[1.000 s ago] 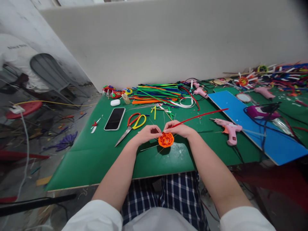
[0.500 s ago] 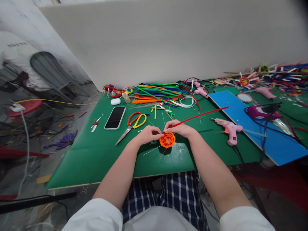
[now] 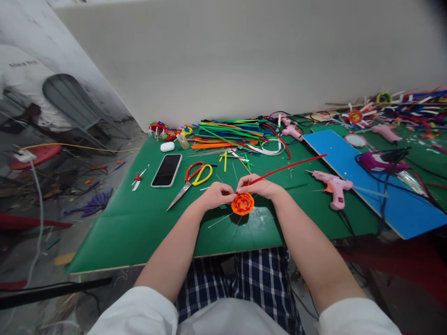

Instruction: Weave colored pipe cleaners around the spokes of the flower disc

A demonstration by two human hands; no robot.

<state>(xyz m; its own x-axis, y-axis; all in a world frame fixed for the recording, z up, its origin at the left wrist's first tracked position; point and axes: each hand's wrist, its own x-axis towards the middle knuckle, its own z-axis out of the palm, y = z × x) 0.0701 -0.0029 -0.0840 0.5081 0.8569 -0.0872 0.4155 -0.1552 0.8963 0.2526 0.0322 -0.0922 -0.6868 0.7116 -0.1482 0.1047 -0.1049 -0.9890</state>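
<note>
An orange-and-red woven disc [image 3: 242,204] with thin wires sticking out around it is held just above the green table. My left hand [image 3: 219,195] pinches the disc's upper left edge between thumb and fingers. At its top edge, my right hand [image 3: 254,185] is closed on a red pipe cleaner [image 3: 289,168], whose free length slants up to the right. The pipe cleaner's other end meets the disc between my fingertips, where the exact contact is hidden. Scissors [image 3: 190,182] with one red and one yellow handle lie left of my hands.
A phone [image 3: 166,170] and white case [image 3: 167,147] lie left. Behind my hands is a pile of coloured pipe cleaners [image 3: 226,135]. To the right are a pink glue gun [image 3: 333,186], a blue board [image 3: 366,181] and a purple tool [image 3: 380,161]. A person's white shirt [image 3: 28,83] shows far left.
The red pipe cleaner's free end has shifted slightly left. Both hands keep their hold, and the disc stays almost in the same place.
</note>
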